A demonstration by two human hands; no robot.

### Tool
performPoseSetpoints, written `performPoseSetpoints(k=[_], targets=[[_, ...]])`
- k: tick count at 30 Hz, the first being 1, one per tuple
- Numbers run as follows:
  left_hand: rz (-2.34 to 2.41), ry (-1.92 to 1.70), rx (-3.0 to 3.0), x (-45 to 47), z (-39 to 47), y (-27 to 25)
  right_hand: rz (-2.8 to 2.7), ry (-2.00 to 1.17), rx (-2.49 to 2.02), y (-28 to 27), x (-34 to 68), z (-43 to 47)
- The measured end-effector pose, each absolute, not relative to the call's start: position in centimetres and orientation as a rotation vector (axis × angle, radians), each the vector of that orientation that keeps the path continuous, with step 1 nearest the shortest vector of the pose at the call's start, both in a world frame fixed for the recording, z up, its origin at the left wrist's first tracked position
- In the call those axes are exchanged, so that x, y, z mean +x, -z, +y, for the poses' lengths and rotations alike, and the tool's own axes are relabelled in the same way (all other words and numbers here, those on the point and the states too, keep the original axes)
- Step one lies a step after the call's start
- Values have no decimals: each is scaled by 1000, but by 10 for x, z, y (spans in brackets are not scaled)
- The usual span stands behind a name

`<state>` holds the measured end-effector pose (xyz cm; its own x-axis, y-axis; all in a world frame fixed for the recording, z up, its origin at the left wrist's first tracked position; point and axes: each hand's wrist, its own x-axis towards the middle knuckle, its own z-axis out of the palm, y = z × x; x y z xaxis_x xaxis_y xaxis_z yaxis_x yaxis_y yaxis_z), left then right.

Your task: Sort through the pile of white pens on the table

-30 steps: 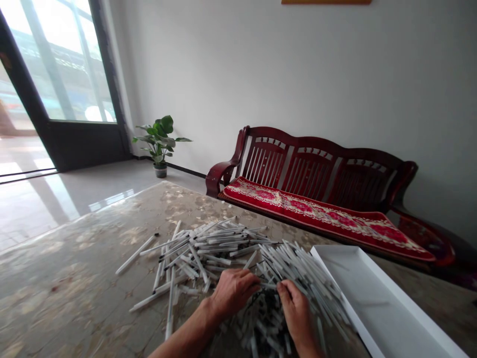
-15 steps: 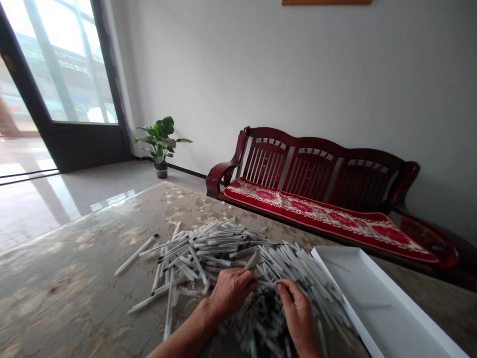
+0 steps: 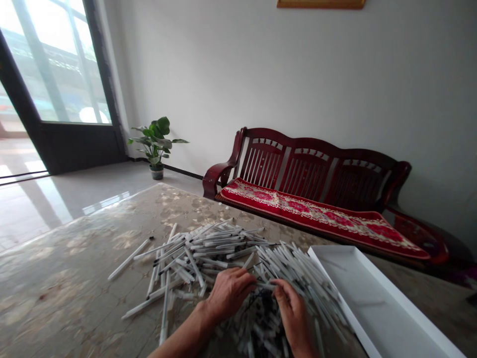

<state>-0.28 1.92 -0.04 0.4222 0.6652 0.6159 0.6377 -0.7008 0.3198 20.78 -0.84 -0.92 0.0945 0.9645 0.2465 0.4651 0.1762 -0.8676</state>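
Between my two hands lies a pale, slim pen, held roughly level above a heap of black pen caps. My left hand is closed around its left end, palm down. The fingers of my right hand pinch its right end. Behind my left hand spreads a jumbled pile of white pens, many with dark tips. To the right, more pens lie side by side in a slanting bundle. The heap under my hands is partly hidden and blurred.
A shallow white box stands at the right beside the bundled pens. One loose pen lies left of the pile on the patterned tablecloth. Past the table are a red wooden bench and a potted plant.
The whole view has shifted slightly, so things sit a little further left. Both hands keep their hold on the pen, almost unmoved.
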Motion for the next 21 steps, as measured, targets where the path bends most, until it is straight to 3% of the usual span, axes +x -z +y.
performPoseSetpoints(k=[16, 21], targets=[[1321, -644, 2156, 10, 17, -25, -1723, -325, -1221, 6, 214, -9], [1295, -768, 2224, 4, 21, -14, -1558, -387, -1388, 11, 219, -6]])
